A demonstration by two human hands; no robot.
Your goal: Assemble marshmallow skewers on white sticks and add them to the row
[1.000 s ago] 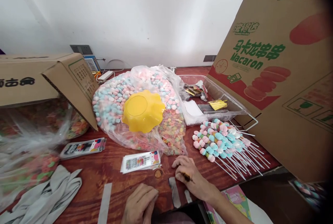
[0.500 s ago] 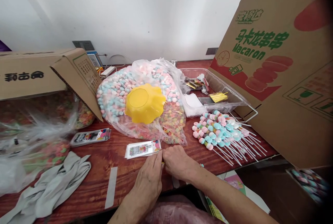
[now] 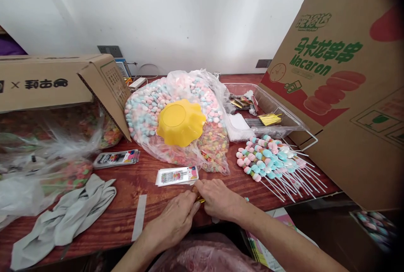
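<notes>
Right hand [image 3: 219, 198] closed on a gold strip [image 3: 200, 199]; left hand [image 3: 173, 219] fingertips against it (grip hidden, can't tell), near the table's [image 3: 158, 201] front edge. Strip's probably light, thin, bendy, slick: pinch the ends. Wood-grain top looks smooth; white wall [image 3: 195, 15] behind, cardboard box [image 3: 334, 145] right.

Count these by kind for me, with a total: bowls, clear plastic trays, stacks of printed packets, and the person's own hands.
Yellow bowl: 1
Clear plastic tray: 1
Stacks of printed packets: 2
Hands: 2
Total: 6
</notes>
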